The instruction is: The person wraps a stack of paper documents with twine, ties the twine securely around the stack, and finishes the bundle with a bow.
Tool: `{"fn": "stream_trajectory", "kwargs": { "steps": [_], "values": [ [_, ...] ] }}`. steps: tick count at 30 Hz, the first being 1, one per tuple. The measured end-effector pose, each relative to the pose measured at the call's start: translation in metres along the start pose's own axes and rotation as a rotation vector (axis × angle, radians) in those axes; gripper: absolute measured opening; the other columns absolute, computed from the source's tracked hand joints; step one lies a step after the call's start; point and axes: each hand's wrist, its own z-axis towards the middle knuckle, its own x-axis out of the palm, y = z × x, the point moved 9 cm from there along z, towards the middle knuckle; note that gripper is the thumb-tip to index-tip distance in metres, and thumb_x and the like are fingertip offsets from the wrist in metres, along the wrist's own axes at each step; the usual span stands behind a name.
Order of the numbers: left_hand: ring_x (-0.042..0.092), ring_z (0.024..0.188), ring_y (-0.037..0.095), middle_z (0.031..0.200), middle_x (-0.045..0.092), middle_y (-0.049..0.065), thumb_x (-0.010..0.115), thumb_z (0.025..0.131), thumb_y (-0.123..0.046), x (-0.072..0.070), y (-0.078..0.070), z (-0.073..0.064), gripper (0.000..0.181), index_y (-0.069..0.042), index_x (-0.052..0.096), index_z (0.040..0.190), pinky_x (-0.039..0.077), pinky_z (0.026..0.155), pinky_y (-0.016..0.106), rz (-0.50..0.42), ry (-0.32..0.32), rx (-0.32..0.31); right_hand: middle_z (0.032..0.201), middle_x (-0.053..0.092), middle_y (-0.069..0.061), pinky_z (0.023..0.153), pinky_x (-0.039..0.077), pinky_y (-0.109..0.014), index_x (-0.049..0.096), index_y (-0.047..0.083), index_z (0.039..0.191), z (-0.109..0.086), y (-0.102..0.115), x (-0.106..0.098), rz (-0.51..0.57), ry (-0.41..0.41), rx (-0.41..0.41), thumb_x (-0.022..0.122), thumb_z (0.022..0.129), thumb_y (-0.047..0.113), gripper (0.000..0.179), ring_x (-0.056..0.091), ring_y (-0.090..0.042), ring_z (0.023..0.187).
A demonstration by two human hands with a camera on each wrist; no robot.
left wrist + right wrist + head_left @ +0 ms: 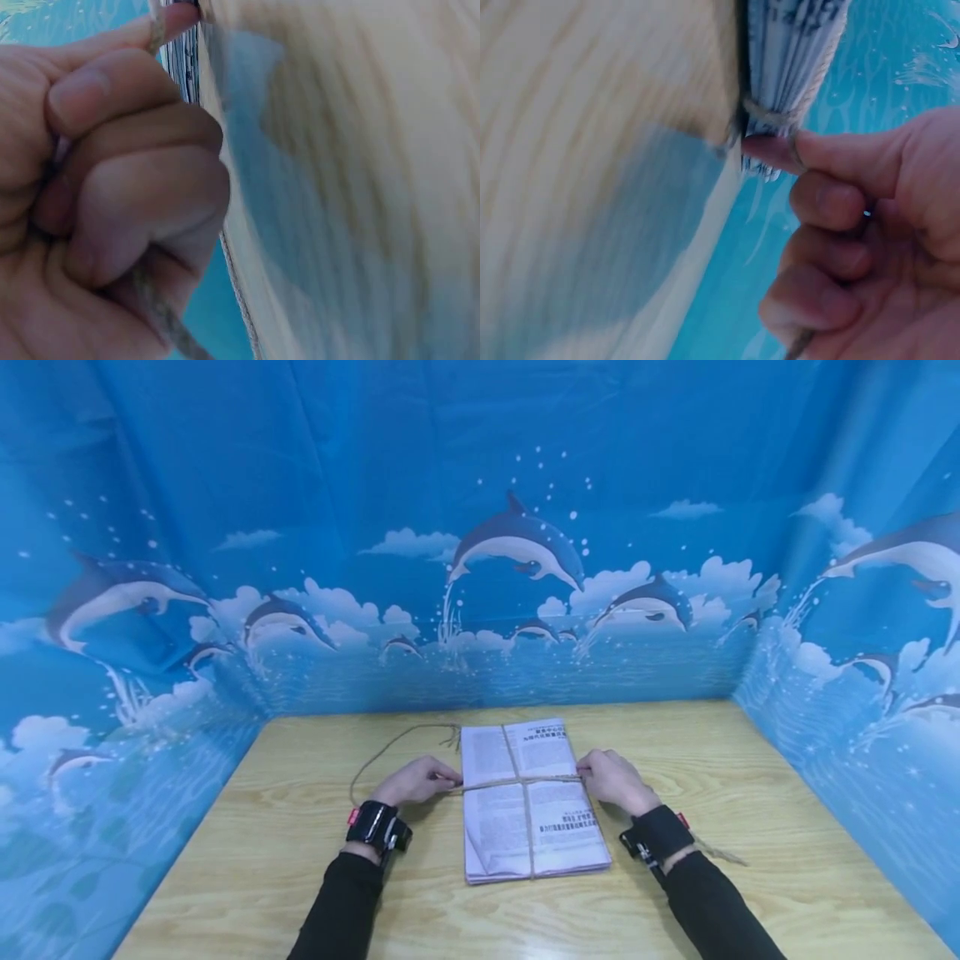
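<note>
A stack of folded newspapers [491, 831] lies in the middle of the wooden table. Brown twine [528, 827] runs over it lengthwise and crosswise, crossing near the centre of the top sheet. At the stack's left edge, my left hand [416, 781] grips the twine; the left wrist view shows a strand [161, 315] running out from its curled fingers. My right hand [615, 781] is at the right edge, its thumb and forefinger pinching the twine against the layered paper edges [787, 52]. In the right wrist view, its other fingers [810, 300] curl around a strand.
A loose length of twine [378, 752] curves over the table [247, 860] behind the left hand, with a frayed end near the stack's far left corner. Another twine end [723, 853] lies right of the right wrist. A blue dolphin-print curtain [375, 527] encloses the table's back and sides.
</note>
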Motion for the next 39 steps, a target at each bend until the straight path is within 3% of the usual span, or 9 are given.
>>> {"fn": "stream_trajectory", "kwargs": {
  "steps": [5,9,12,17,21,24,30,34,39],
  "values": [
    [0.063,0.083,0.015,0.096,0.074,0.006,0.061,0.097,-0.021,-0.002,0.006,-0.002,0.019,-0.01,0.076,0.101,0.052,0.076,0.033,-0.003,0.014,0.017,0.068,0.058,-0.002,0.059,0.038,-0.029,0.073,0.006,0.086,0.001,-0.006,-0.001,0.073,0.012,-0.092,0.057,0.097,0.012,0.021,0.046,-0.014,0.058],
    [0.043,0.052,0.008,0.063,0.06,-0.001,0.066,0.094,-0.025,-0.01,0.014,-0.006,0.021,-0.014,0.076,0.079,0.037,0.05,0.024,0.012,-0.019,-0.029,0.073,0.052,0.001,0.069,0.038,-0.032,0.071,0.011,0.079,0.0,-0.009,-0.009,0.064,-0.05,-0.174,0.063,0.095,0.017,0.019,0.046,-0.017,0.07],
    [0.037,0.047,0.006,0.057,0.054,-0.003,0.069,0.091,-0.026,-0.015,0.019,-0.009,0.021,-0.015,0.076,0.075,0.031,0.046,0.022,0.004,-0.038,-0.064,0.08,0.057,0.002,0.076,0.036,-0.038,0.075,0.014,0.082,-0.001,-0.011,-0.018,0.002,-0.149,-0.173,0.07,0.09,0.024,0.013,0.048,-0.019,0.079],
    [0.042,0.05,0.007,0.065,0.064,-0.004,0.073,0.088,-0.03,-0.019,0.027,-0.014,0.015,-0.018,0.077,0.079,0.034,0.048,0.023,0.02,-0.052,-0.139,0.07,0.066,0.005,0.065,0.038,-0.033,0.078,0.015,0.084,-0.002,-0.014,-0.023,-0.006,-0.202,-0.101,0.072,0.089,0.028,0.016,0.05,-0.014,0.06],
    [0.046,0.053,0.011,0.069,0.066,-0.003,0.076,0.086,-0.027,-0.026,0.031,-0.017,0.012,-0.019,0.077,0.077,0.036,0.05,0.026,0.086,-0.102,-0.218,0.063,0.064,0.002,0.051,0.035,-0.028,0.077,0.011,0.083,-0.001,-0.019,-0.02,0.126,-0.158,-0.016,0.065,0.094,0.03,0.024,0.045,-0.012,0.05],
    [0.049,0.057,0.011,0.07,0.065,-0.004,0.074,0.087,-0.028,-0.032,0.029,-0.017,0.013,-0.019,0.077,0.077,0.039,0.053,0.027,0.132,-0.172,-0.238,0.062,0.064,-0.001,0.048,0.035,-0.027,0.075,0.011,0.085,0.0,-0.022,-0.022,0.225,-0.201,0.044,0.064,0.095,0.031,0.026,0.047,-0.014,0.049],
    [0.052,0.05,0.011,0.061,0.063,-0.001,0.067,0.092,-0.037,-0.041,0.017,-0.015,0.03,-0.014,0.074,0.074,0.042,0.053,0.029,0.129,-0.352,-0.245,0.086,0.074,-0.015,0.065,0.058,-0.034,0.065,0.0,0.099,0.001,-0.015,-0.028,0.589,-0.302,0.083,0.065,0.093,0.013,0.014,0.072,-0.025,0.075],
    [0.061,0.056,0.012,0.071,0.07,0.001,0.07,0.09,-0.021,-0.045,0.009,-0.012,0.012,-0.011,0.076,0.087,0.047,0.055,0.026,-0.005,-0.512,-0.224,0.097,0.073,-0.02,0.081,0.058,-0.037,0.047,-0.006,0.109,0.005,-0.002,-0.025,0.972,-0.242,0.073,0.06,0.095,0.002,0.02,0.073,-0.022,0.087],
    [0.071,0.078,0.03,0.094,0.071,0.025,0.059,0.095,-0.003,-0.042,-0.008,0.002,0.022,0.004,0.063,0.116,0.057,0.069,0.03,-0.461,-0.601,-0.073,0.093,0.073,-0.01,0.083,0.057,-0.03,0.042,-0.013,0.124,0.011,0.018,-0.024,1.177,-0.137,0.031,0.053,0.1,0.004,0.031,0.071,-0.012,0.082]
  ]
}}
